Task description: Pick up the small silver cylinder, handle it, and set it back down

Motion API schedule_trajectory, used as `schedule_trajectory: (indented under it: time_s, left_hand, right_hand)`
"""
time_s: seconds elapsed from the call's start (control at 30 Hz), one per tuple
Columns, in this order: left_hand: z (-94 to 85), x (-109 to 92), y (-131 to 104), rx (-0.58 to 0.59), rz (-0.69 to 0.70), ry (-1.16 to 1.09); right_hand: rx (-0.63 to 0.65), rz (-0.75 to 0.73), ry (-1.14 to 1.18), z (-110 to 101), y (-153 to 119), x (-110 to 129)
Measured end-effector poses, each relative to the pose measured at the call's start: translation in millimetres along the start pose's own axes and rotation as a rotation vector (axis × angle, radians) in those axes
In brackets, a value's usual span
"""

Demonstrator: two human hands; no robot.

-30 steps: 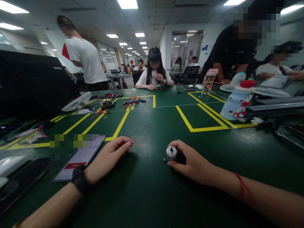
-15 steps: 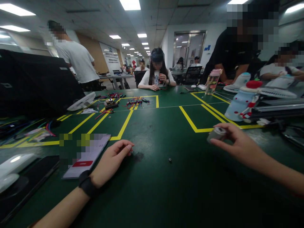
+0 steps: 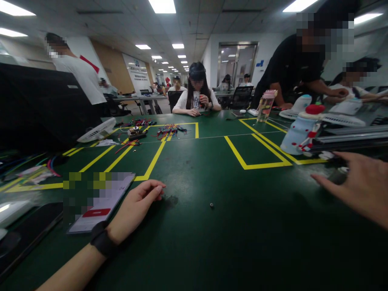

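My right hand [image 3: 357, 182] is open near the right edge, thumb and fingers spread apart. Just beyond its palm stands a short grey cylinder [image 3: 338, 174], partly hidden by the fingers; its exact kind I cannot tell. My left hand [image 3: 136, 208], with a black band at the wrist, rests on the green table [image 3: 194, 242], its fingers curled and the thumb close against them. Beside it lies a phone [image 3: 101, 208] with a lit screen. A tiny dark ring-like part [image 3: 211, 205] lies on the table between my two hands.
Bundles of coloured wires [image 3: 171, 131] lie farther back. A blue bottle [image 3: 298, 135] with a red top and metal rails [image 3: 351, 140] stand at the right. A black monitor [image 3: 39, 109] and a white fan [image 3: 97, 130] are at left. A co-worker [image 3: 197, 97] sits opposite.
My right hand has carried the grey cylinder to the right and its fingers have opened around it. The left hand stays curled by the phone. The view has shifted slightly.
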State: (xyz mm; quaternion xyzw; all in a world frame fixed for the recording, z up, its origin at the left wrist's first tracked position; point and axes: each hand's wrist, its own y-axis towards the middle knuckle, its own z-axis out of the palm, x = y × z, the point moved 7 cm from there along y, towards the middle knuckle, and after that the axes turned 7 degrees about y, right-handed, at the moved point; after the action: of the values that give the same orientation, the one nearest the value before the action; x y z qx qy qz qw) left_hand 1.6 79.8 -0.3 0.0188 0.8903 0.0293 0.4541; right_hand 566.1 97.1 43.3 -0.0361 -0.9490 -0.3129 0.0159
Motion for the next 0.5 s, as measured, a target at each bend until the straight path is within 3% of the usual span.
schedule_trajectory:
  time_s: [0.07, 0.17, 0.27, 0.37, 0.5]
  left_hand:
    - [-0.2, -1.1, -0.5, 0.004, 0.007, 0.008]
    - [-0.6, -1.9, -1.7, 0.016, 0.006, 0.013]
    - [-1.3, -2.8, -2.8, 0.022, 0.010, 0.011]
    - [-1.1, -3.8, -2.8, 0.027, 0.020, -0.010]
    - [0.0, -2.6, -1.6, 0.028, 0.027, -0.019]
  right_hand:
    - [0.126, -0.215, 0.224, -4.0, -6.4, 75.4]
    - [0.571, -0.380, 0.620, 8.8, -32.2, 185.9]
    - [0.735, -0.486, 0.801, 14.1, -53.4, 265.7]
    - [0.734, -0.546, 0.845, 18.9, -61.2, 304.0]
    - [0.751, -0.544, 0.890, 22.0, -60.4, 307.1]
